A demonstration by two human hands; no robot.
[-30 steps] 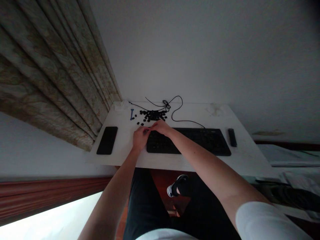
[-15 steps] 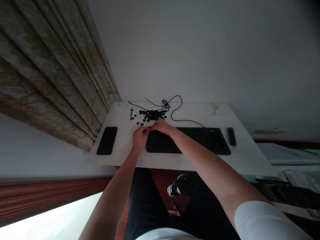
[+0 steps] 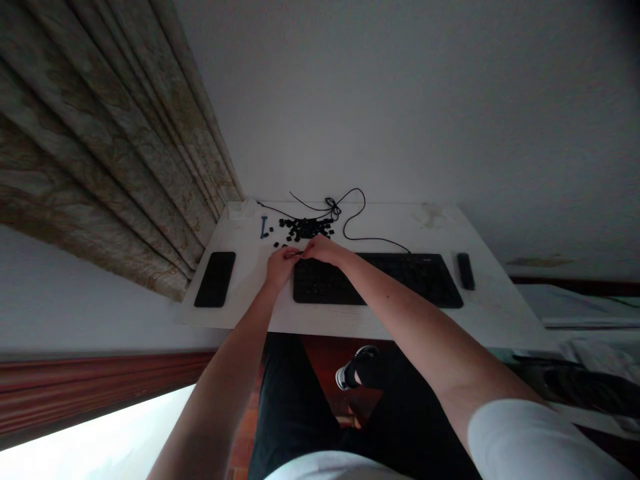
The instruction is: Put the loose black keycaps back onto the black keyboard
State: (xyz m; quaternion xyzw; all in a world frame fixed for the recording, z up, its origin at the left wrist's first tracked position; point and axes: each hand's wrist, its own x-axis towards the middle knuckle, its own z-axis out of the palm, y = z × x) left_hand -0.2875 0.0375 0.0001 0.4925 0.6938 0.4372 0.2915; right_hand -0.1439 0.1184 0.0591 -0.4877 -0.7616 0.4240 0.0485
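Note:
A black keyboard lies on the white table, partly covered by my right forearm. My left hand is at its upper left corner, fingers pinched together. My right hand meets it there from the right, reaching over the keyboard with its fingertips closed. Something small and dark shows between the two sets of fingertips, too small to name. Just beyond the hands is a heap of loose black keycaps, with several strays to the left of it. A blue tool with a thin shaft rests left of the heap.
On the left of the table lies a black phone-like slab. A small dark oblong object sits right of the keyboard. The black cable loops behind it towards the wall. A patterned curtain hangs at the left.
Both hands stay together at the keyboard's corner. My left hand has lifted slightly, its fingers straighter towards the right fingertips. The view has shifted a little.

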